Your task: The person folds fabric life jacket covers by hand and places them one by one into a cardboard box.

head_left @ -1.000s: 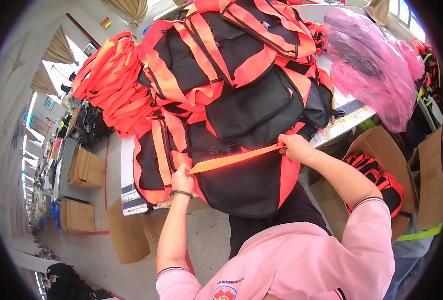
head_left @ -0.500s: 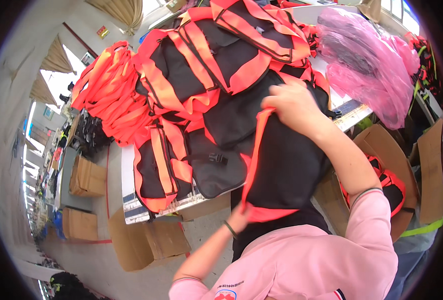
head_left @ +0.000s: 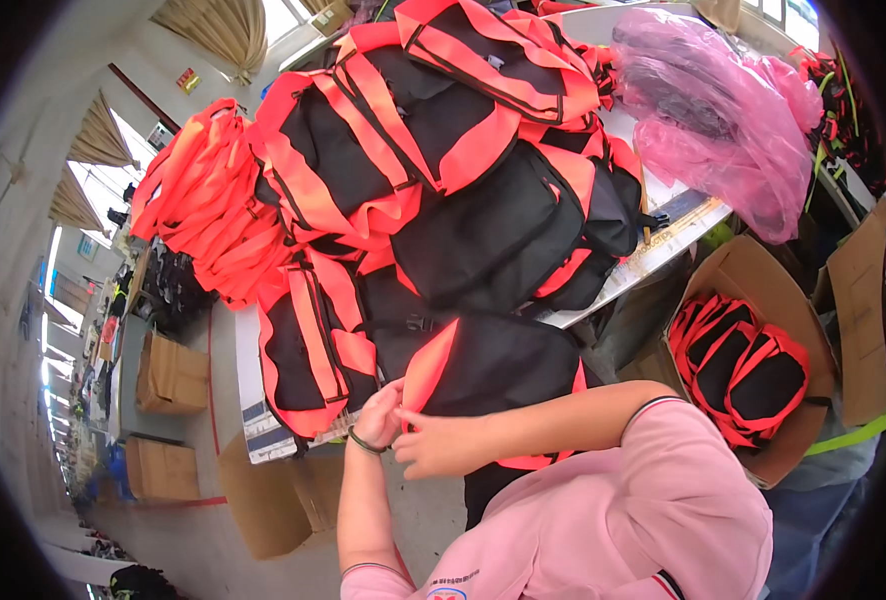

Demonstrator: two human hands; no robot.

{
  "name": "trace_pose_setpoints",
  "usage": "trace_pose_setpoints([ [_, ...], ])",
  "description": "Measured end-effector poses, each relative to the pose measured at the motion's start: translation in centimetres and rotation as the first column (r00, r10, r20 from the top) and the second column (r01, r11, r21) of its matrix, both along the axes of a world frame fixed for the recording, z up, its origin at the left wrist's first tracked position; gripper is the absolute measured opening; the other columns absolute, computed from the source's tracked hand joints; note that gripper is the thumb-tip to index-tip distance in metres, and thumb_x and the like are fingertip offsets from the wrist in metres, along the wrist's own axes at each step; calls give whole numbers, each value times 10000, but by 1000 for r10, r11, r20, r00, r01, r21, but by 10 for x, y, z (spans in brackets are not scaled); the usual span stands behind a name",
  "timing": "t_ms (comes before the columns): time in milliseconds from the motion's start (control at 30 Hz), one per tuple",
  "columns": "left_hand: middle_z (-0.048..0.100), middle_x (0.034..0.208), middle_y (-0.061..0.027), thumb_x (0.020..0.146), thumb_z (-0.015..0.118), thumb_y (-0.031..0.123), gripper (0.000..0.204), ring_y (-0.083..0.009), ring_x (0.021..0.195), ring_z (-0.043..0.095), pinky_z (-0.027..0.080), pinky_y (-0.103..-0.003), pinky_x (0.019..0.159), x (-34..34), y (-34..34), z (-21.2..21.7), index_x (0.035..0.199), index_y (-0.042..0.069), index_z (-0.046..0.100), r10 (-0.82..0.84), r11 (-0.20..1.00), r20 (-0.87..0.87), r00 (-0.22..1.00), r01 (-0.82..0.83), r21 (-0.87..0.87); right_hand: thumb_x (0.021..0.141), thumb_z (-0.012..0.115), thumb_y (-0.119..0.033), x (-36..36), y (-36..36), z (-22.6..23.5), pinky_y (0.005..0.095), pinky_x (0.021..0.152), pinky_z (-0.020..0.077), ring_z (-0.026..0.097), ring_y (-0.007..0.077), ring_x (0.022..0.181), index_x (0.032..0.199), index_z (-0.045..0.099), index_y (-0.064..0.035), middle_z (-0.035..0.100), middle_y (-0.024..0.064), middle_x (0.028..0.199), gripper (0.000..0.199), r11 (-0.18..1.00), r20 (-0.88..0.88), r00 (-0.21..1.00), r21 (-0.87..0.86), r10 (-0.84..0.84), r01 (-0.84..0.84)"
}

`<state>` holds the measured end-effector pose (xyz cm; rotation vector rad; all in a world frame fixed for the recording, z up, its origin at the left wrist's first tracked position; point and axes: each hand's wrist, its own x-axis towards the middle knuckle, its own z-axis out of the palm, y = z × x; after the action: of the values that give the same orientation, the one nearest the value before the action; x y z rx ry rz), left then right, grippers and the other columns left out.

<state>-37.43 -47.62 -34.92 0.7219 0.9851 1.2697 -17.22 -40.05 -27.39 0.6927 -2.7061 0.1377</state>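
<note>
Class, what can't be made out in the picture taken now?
All in the head view:
- The left hand's and right hand's exact grip: overlapping fingers hide it.
- Part of the black panel: behind the right forearm.
- The pink bag's contents: veiled by crumpled film.
- The carton's bottom: under bundled pieces.

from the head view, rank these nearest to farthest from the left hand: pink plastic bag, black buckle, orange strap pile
Nearest to the left hand first:
1. Black buckle, just above it
2. Orange strap pile, upper left
3. Pink plastic bag, upper right
</note>
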Motion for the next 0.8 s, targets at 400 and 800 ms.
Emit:
trace_pose_setpoints([
  [400, 649, 814, -41, 918, 385, 573, 621, -118, 717, 580, 462, -282, 693, 17, 86, 26, 986, 22, 662, -613, 759, -612, 499, 157, -632, 903, 464, -529, 183, 111, -142, 354, 726, 521, 635, 182, 870, 1084, 612, -79, 653, 66, 1036, 507, -593, 857, 482, -296, 180, 749],
  [800, 610, 1068, -38, 859, 610, 63, 313, -92, 972, 574, 467, -264, 861, 79, 52, 52, 1157, 21, 528, -359, 885, -205, 910, 263, -384, 863, 321, -660, 167, 109, -126, 425, 1069, 288, 407, 246, 1260, 1322, 428, -95, 454, 87, 1354, 735, -856, 293, 885, -272, 361, 440],
])
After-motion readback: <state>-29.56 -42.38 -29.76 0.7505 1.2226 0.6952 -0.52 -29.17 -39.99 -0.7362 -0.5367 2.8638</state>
